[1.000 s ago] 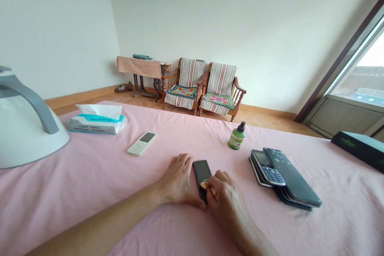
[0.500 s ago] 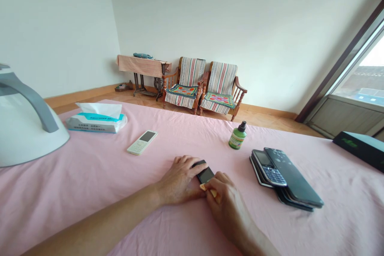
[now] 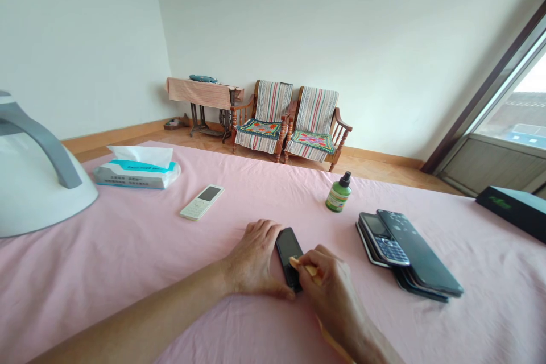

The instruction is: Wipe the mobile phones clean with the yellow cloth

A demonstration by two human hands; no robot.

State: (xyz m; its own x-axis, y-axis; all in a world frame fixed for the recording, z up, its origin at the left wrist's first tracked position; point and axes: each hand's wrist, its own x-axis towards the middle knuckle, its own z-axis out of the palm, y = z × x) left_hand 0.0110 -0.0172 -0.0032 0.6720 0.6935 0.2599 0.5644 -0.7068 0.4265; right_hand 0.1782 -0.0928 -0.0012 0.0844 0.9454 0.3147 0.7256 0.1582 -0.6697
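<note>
A black mobile phone (image 3: 289,244) lies on the pink cloth, screen upward. My left hand (image 3: 256,259) steadies it from the left side, fingers curled at its upper edge and thumb beside the lower end. In my right hand (image 3: 330,281) a folded yellow cloth (image 3: 313,271) is pinched. Its tip touches the phone's face just below the screen, and more of it trails out under my wrist. Part of the phone's right lower side is hidden by my right fingers.
A white mobile phone (image 3: 202,202) lies to the left, before a tissue pack (image 3: 136,176) and a big white kettle (image 3: 38,182). On the right are a green spray bottle (image 3: 338,193), stacked phones (image 3: 416,253) and a black box (image 3: 509,210). Two chairs (image 3: 294,119) stand beyond the table.
My left thumb has come off the phone's screen and dropped to its lower end. My right hand has shifted slightly right with the cloth, and more of the phone shows.
</note>
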